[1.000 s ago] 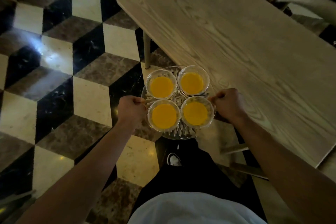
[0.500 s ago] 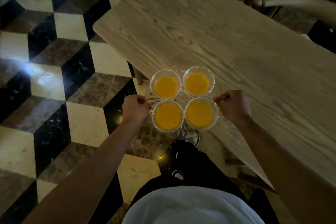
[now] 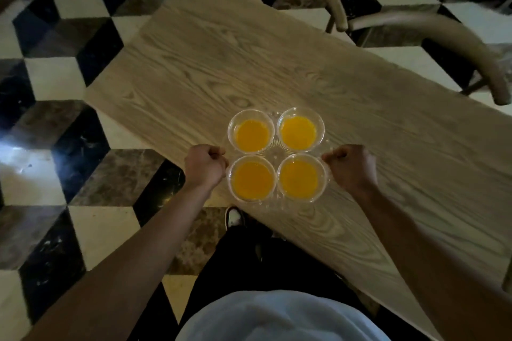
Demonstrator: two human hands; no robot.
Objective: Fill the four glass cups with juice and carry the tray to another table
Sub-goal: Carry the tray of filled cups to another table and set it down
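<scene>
Over the wooden worktop [image 3: 277, 69] edge — both fists, left hand [image 3: 204, 166] and right hand [image 3: 352, 166], fingers clamped on glass tray [image 3: 274, 148]; lower level, slowly — four juice cups [image 3: 298, 133] brim-full.

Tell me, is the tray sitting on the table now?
Cannot tell. The head view looks straight down: the tray overlaps the wooden table, held by the left hand and right hand, but no gap or contact underneath shows.
</scene>
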